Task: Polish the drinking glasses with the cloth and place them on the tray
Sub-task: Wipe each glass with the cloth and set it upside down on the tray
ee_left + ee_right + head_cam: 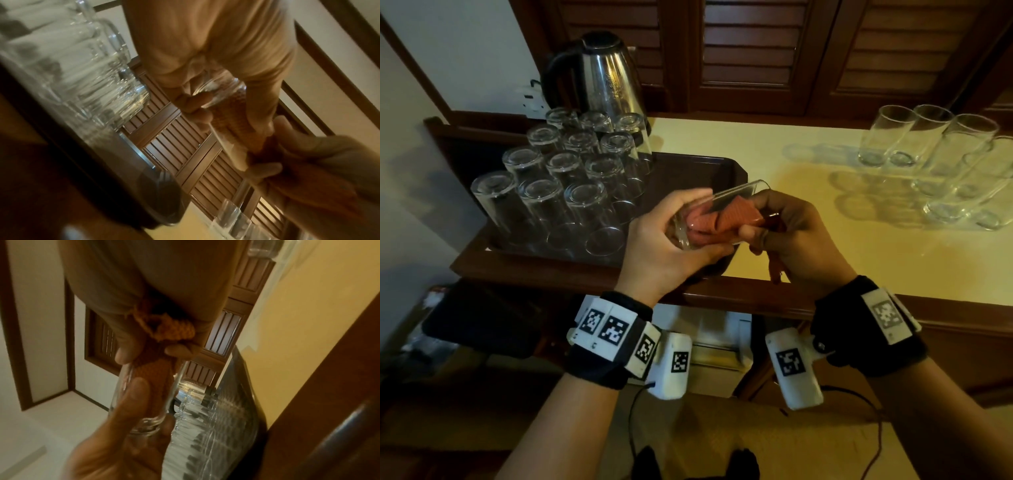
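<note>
Glass point(722, 212) stuffed with cloth point(717, 219) in my hands' grip, left hand point(671, 240) round the glass, right hand point(791, 236) pinching cloth, above tray point(698, 171) edge, right half bare.

no readable words, brands or numbers showing anywhere, only black-and-white square code markers sitting on the wrist bands point(608, 331), not decipherable as text

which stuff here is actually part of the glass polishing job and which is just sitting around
Part of the job:
- clear drinking glass gripped by left hand
- orange-pink waffle cloth pushed inside it by right hand
- dark brown tray holding upturned polished glasses
- upright glasses waiting on the counter

Just lying about:
- steel electric kettle
- white wall socket
</note>
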The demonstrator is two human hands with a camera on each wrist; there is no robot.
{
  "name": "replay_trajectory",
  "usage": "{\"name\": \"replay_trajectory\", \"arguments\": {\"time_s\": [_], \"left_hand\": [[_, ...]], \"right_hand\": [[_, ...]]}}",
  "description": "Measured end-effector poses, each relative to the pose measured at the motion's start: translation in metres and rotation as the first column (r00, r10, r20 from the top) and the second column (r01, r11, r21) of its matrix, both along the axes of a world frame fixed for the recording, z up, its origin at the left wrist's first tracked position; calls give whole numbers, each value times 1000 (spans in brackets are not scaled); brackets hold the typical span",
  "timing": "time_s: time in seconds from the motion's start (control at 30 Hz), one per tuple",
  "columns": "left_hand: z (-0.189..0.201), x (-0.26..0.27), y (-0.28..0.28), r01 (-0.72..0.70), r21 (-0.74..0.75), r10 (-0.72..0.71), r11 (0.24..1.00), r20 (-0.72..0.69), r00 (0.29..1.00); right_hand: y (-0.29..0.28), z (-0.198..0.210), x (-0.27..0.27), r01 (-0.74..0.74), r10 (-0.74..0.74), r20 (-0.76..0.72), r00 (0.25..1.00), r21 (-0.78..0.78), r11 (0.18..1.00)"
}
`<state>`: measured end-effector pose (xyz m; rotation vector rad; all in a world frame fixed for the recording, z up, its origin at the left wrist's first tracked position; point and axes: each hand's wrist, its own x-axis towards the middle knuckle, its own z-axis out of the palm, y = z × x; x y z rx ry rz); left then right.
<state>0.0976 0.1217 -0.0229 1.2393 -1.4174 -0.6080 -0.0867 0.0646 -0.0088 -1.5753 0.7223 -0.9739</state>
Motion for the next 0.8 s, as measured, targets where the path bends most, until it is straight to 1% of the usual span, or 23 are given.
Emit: {"name": "replay_trajectory", "arguments": {"time_s": [0.03, 0.07, 0.1, 0.13, 0.17, 0.2, 0.23, 0.27, 0.3, 0.37, 0.4, 0.43, 0.47, 0.5, 0.53, 0.57, 0.6, 0.63, 0.67, 0.7, 0.73, 0.77, 0.8], "left_hand": [[0, -1, 0, -6, -25, 7, 1000, 30, 1000], [-1, -2, -2, -6, -2, 6, 1000, 13, 1000], [1, -4, -3, 11, 66, -7, 998, -58, 998], [4, -6, -2, 64, 156, -33, 986, -192, 981], [6, -8, -1, 145, 235, -61, 961, -334, 941], [6, -9, 0, 202, 283, -67, 938, -422, 904], [6, -7, 0, 209, 310, -55, 928, -438, 897], [7, -5, 0, 185, 312, -40, 932, -419, 907], [8, -3, 1, 133, 286, -24, 949, -356, 934], [8, -2, 1, 6, 158, 13, 987, -117, 993], [7, -2, 1, -41, 85, 40, 996, 13, 999], [6, -5, 1, -65, 26, 63, 998, 92, 994], [5, -6, 1, -79, -9, 79, 997, 125, 989], [4, -7, 0, -77, -6, 77, 997, 126, 989], [4, -6, -1, -56, 42, 52, 998, 95, 994], [6, -5, -3, -4, 134, 1, 991, 16, 1000], [9, -4, -3, 83, 236, -55, 968, -123, 991], [10, -3, -3, 175, 308, -89, 935, -273, 958], [10, -2, -2, 227, 333, -91, 915, -378, 921], [10, 0, -1, 230, 330, -79, 915, -414, 907], [10, 2, 0, 203, 314, -67, 927, -395, 916], [11, 4, 1, 162, 287, -61, 944, -329, 942], [11, 6, 2, 120, 252, -62, 960, -228, 972]], "right_hand": [[1, 1, 0, 13, -13, 14, 1000, -9, 1000], [1, 2, 0, 32, -31, 27, 999, -26, 999], [0, 4, 0, 55, -53, 35, 998, -49, 997], [0, 5, -1, 69, -66, 34, 997, -79, 995], [0, 6, -1, 73, -72, 15, 997, -116, 991], [0, 7, 0, 67, -70, -15, 997, -147, 987], [-1, 6, -1, 46, -52, -32, 998, -159, 986], [0, 6, -1, 28, -35, -39, 999, -149, 988], [0, 4, -1, 15, -23, -55, 998, -132, 991], [0, 1, -2, -8, 1, -86, 996, -90, 996], [0, 0, -2, -10, 4, -85, 996, -67, 998], [1, -1, -3, 1, -4, -69, 998, -47, 999], [1, 0, -3, 16, -18, -50, 999, -29, 999], [2, 1, -4, 30, -31, -39, 999, -20, 999], [1, 2, -5, 44, -45, -31, 999, -19, 999], [0, 2, -6, 52, -53, -22, 998, -25, 998], [-1, 1, -6, 57, -58, -9, 998, -36, 998], [-2, 0, -7, 56, -56, 1, 998, -46, 997], [-3, -2, -7, 53, -53, 6, 999, -49, 997], [-4, -3, -6, 44, -44, 9, 999, -44, 998], [-3, -5, -5, 25, -24, 11, 1000, -33, 999], [-2, -7, -4, 2, -2, 15, 1000, -19, 1000], [-1, -8, -3, -14, 14, 18, 1000, -9, 1000]]}}
